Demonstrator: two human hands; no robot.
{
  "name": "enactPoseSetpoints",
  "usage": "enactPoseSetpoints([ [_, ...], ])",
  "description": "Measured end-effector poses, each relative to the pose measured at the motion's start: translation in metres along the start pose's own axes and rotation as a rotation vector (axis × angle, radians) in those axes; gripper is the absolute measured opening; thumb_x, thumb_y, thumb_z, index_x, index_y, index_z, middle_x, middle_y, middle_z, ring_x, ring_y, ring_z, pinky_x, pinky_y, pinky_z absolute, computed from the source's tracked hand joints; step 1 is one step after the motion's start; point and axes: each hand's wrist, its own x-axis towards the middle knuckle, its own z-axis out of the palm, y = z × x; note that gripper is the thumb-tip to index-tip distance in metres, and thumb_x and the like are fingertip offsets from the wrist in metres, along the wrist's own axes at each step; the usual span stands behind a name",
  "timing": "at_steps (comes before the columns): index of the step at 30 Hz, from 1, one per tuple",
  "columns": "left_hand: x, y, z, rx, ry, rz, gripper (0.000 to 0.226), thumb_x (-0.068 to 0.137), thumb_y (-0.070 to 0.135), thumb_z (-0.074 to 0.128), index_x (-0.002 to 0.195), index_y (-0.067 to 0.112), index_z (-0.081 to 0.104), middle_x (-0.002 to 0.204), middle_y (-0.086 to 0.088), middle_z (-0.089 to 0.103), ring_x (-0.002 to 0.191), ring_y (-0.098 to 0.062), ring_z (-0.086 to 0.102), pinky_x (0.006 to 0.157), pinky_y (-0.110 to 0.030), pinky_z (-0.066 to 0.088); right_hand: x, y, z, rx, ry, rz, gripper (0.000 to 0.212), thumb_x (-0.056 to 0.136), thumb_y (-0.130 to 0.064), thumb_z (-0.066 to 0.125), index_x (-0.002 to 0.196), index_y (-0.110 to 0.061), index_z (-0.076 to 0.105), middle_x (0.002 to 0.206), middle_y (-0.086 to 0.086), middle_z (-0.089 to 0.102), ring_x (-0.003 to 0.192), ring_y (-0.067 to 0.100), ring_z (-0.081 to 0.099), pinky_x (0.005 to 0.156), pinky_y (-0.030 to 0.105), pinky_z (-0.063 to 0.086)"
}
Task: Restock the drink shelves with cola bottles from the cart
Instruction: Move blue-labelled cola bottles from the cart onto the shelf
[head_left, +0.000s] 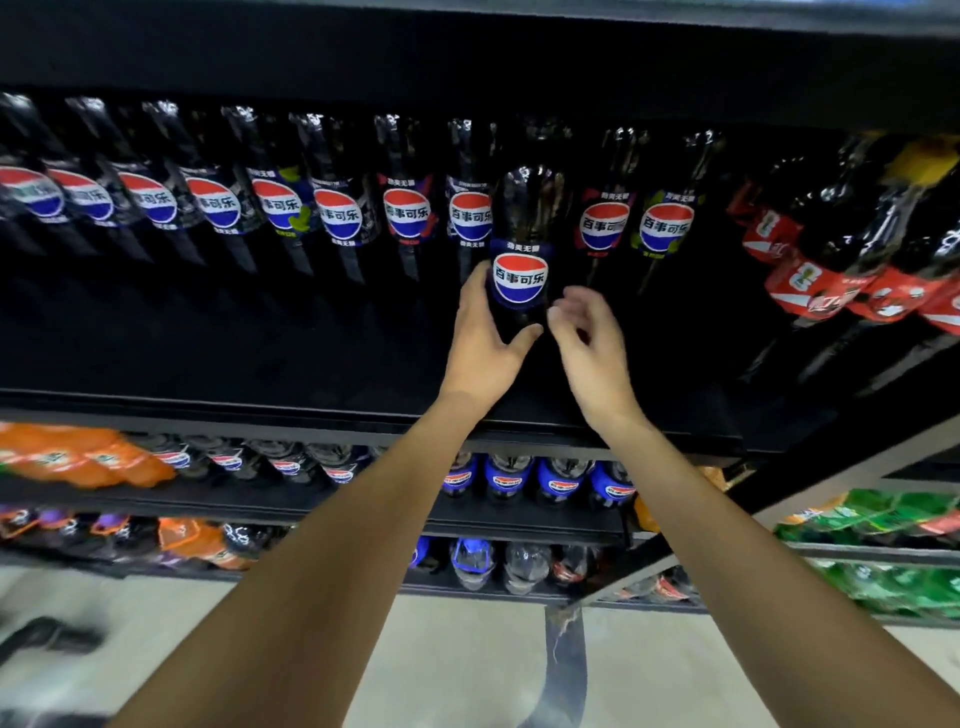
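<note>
Bottle (519, 249) upright on the dark upper shelf (260, 358), forward of the back row (280, 208), at a gap in it. Left hand (483, 348) grasps its lower body, thumb curled across the front under the label. Right hand (587, 338) just beside the bottle, fingers loosely curled and motion-blurred; cannot tell if it grips or only touches. Bottle base hidden behind both hands; cap lost against the black. Red-label bottles (831, 270) at right, partly cut off. Lower shelves' bottles (535, 478) blurred.
</note>
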Motion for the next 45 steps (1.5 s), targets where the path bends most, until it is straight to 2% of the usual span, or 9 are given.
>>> enactPoseSetpoints([
  [4, -0.011, -0.003, -0.024, 0.011, 0.037, 0.014, 0.075, 0.085, 0.005, 0.067, 0.147, 0.013, 0.026, 0.147, -0.003, 0.039, 0.135, -0.011, 0.037, 0.114, -0.031, 0.032, -0.006, -0.020, 0.028, 0.037, -0.216, -0.035, 0.032, 0.095, -0.020, 0.061, 0.122, -0.030, 0.048, 0.115, -0.019, 0.057, 0.098, -0.016, 0.053, 0.079, 0.000, 0.040],
  [9, -0.018, -0.024, -0.084, 0.071, 0.105, 0.005, 0.078, 0.083, 0.010, 0.071, 0.147, 0.015, 0.027, 0.146, 0.003, 0.040, 0.133, -0.008, 0.040, 0.112, -0.028, 0.034, -0.004, -0.034, 0.080, 0.016, -0.341, -0.036, 0.029, 0.091, -0.022, 0.065, 0.116, -0.033, 0.055, 0.106, -0.023, 0.062, 0.095, -0.016, 0.057, 0.078, 0.005, 0.044],
  [13, -0.024, -0.044, -0.147, 0.094, 0.221, -0.036, 0.072, 0.083, 0.014, 0.071, 0.141, 0.019, 0.029, 0.131, 0.013, 0.046, 0.122, -0.003, 0.047, 0.102, -0.023, 0.041, -0.010, -0.047, 0.149, 0.038, -0.436, -0.067, 0.029, 0.090, -0.023, 0.066, 0.115, -0.034, 0.055, 0.106, -0.020, 0.064, 0.098, -0.010, 0.060, 0.079, 0.009, 0.048],
  [18, -0.023, -0.072, -0.233, 0.144, 0.296, -0.068, 0.068, 0.086, 0.014, 0.069, 0.140, 0.017, 0.029, 0.130, 0.012, 0.047, 0.118, 0.000, 0.047, 0.093, -0.007, 0.037, -0.019, -0.066, 0.242, 0.055, -0.517, -0.088, 0.028, 0.089, -0.027, 0.067, 0.107, -0.044, 0.055, 0.107, -0.018, 0.065, 0.101, -0.005, 0.060, 0.085, 0.019, 0.050],
  [23, -0.018, -0.101, -0.314, 0.180, 0.375, -0.076, 0.066, 0.088, 0.011, 0.066, 0.142, 0.015, 0.027, 0.128, 0.011, 0.047, 0.117, -0.002, 0.048, 0.094, -0.012, 0.038, -0.025, -0.084, 0.334, 0.055, -0.592, -0.089, 0.030, 0.089, -0.032, 0.066, 0.117, -0.035, 0.056, 0.111, -0.016, 0.064, 0.103, -0.007, 0.058, 0.082, 0.015, 0.048],
  [33, 0.000, -0.152, -0.481, 0.281, 0.410, -0.167, 0.067, 0.090, 0.016, 0.063, 0.144, 0.017, 0.024, 0.139, 0.001, 0.046, 0.126, -0.015, 0.045, 0.102, -0.042, 0.042, -0.039, -0.117, 0.512, 0.060, -0.625, -0.105, 0.040, 0.088, -0.033, 0.067, 0.125, -0.025, 0.056, 0.118, -0.008, 0.063, 0.105, -0.004, 0.057, 0.083, 0.013, 0.047],
  [35, 0.008, -0.160, -0.497, 0.293, 0.446, -0.171, 0.067, 0.089, 0.014, 0.063, 0.145, 0.014, 0.026, 0.141, -0.003, 0.042, 0.128, -0.018, 0.041, 0.104, -0.041, 0.039, -0.037, -0.119, 0.536, 0.045, -0.591, -0.111, 0.041, 0.088, -0.034, 0.067, 0.126, -0.025, 0.056, 0.120, -0.006, 0.062, 0.108, -0.001, 0.057, 0.088, 0.019, 0.048],
  [40, 0.026, -0.179, -0.513, 0.382, 0.514, -0.139, 0.068, 0.088, 0.014, 0.064, 0.145, 0.007, 0.029, 0.136, -0.015, 0.032, 0.129, -0.027, 0.029, 0.093, -0.011, 0.017, -0.031, -0.117, 0.567, 0.003, -0.524, -0.124, 0.042, 0.090, -0.033, 0.064, 0.130, -0.020, 0.055, 0.123, -0.001, 0.062, 0.114, 0.010, 0.057, 0.098, 0.039, 0.049],
  [45, 0.039, -0.184, -0.519, 0.370, 0.530, -0.161, 0.068, 0.090, 0.018, 0.061, 0.148, 0.012, 0.026, 0.135, -0.011, 0.031, 0.128, -0.024, 0.029, 0.092, -0.027, 0.031, -0.025, -0.118, 0.583, -0.004, -0.462, -0.130, 0.044, 0.092, -0.030, 0.063, 0.133, -0.018, 0.054, 0.125, 0.000, 0.062, 0.116, 0.011, 0.057, 0.100, 0.038, 0.048],
])
